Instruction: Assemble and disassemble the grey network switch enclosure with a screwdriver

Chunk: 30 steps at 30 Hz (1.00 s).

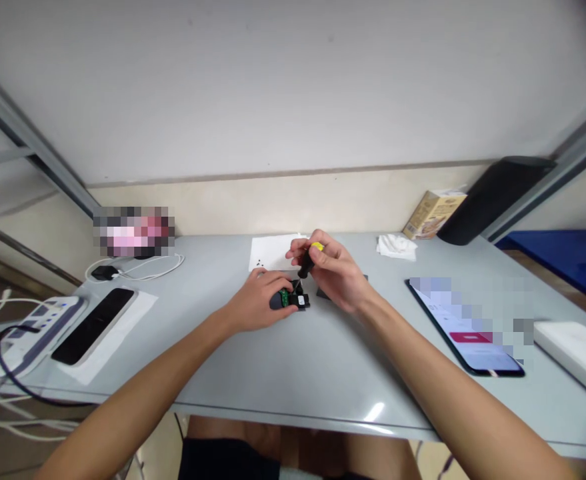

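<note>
Near the middle of the grey table (pixel 253 363), my left hand (pixel 259 300) grips a small black device (pixel 301 301) with a green circuit board showing, thumb and fingers on its sides. My right hand (pixel 337 270) is closed around a screwdriver (pixel 307 265) with a black and yellow handle. The screwdriver slants down, its shaft reaching the device; the exact contact of its tip is too small to tell. Behind the hands lies a white paper sheet (pixel 273 250) with several tiny dark pieces (pixel 260 263). A dark flat piece lies partly hidden under my right hand.
On the left are a phone (pixel 95 327), a power strip (pixel 43 330), a black adapter (pixel 105 273) and cables. To the right are a large phone (pixel 460 333), a white box-like object (pixel 575 357), a crumpled tissue (pixel 397 247), a carton (pixel 433 213) and a black cylinder (pixel 493 200).
</note>
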{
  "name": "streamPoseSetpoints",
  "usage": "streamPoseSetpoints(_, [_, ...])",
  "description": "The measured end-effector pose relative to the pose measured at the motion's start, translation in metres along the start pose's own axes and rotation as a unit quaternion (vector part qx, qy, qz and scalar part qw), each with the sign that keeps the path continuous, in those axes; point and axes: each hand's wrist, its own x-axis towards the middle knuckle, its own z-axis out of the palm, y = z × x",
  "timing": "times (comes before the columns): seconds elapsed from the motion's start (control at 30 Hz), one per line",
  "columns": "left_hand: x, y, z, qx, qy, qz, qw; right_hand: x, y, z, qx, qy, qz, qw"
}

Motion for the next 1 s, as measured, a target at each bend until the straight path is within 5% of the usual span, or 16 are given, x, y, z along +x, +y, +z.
streamPoseSetpoints(0.57, [-0.001,0.0026,-0.0025,-0.003,-0.002,-0.011,1.0,0.0047,-0.0004,-0.0013,0.05,0.077,0.004,0.996])
streamPoseSetpoints(1.0, [-0.0014,-0.0015,0.002,0.001,0.018,0.006,1.0,0.0066,0.0033,-0.0019,-0.009,0.054,-0.019,0.998])
